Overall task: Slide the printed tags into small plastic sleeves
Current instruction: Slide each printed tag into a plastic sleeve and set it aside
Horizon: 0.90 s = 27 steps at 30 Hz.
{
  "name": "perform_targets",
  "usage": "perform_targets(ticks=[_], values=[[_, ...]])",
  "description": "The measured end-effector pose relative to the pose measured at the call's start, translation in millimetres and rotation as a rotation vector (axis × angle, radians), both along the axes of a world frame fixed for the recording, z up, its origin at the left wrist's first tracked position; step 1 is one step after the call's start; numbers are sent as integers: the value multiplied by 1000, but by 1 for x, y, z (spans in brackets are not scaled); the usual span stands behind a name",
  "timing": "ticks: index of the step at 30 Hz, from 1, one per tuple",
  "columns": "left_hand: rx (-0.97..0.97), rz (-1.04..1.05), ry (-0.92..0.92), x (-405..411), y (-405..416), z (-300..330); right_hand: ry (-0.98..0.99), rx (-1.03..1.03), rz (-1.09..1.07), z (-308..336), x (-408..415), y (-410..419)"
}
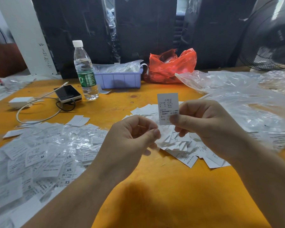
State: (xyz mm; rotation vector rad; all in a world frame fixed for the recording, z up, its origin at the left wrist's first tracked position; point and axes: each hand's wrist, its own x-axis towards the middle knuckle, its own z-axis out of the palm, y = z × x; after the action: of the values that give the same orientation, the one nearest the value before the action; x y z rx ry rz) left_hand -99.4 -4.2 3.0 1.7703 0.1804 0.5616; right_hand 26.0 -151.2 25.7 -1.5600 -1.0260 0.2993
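Two hands work just above the orange surface. The right hand pinches one printed tag by its lower corner, between thumb and forefinger, and the tag stands upright with the print toward the camera. The left hand has its fingers curled, thumb pressed against forefinger; it seems to pinch something thin and clear, probably a plastic sleeve, but I cannot tell this for sure.

Many loose tags lie in a pile under the hands, and a big heap of already sleeved tags is on the left side, so the work looks well advanced.

To do this step well, I think the left grip should rub the sleeve mouth open first. Then the right hand brings the tag's free top edge to this mouth, straight and not tilted, and pushes slowly. A tilted corner can catch on the film and bend the paper.
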Motion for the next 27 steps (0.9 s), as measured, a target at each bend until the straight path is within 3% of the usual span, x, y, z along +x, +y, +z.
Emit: perform_targets(ticks=[27], values=[[21,16,-19,0,2,-1,8,16,-56,-1,0,1]])
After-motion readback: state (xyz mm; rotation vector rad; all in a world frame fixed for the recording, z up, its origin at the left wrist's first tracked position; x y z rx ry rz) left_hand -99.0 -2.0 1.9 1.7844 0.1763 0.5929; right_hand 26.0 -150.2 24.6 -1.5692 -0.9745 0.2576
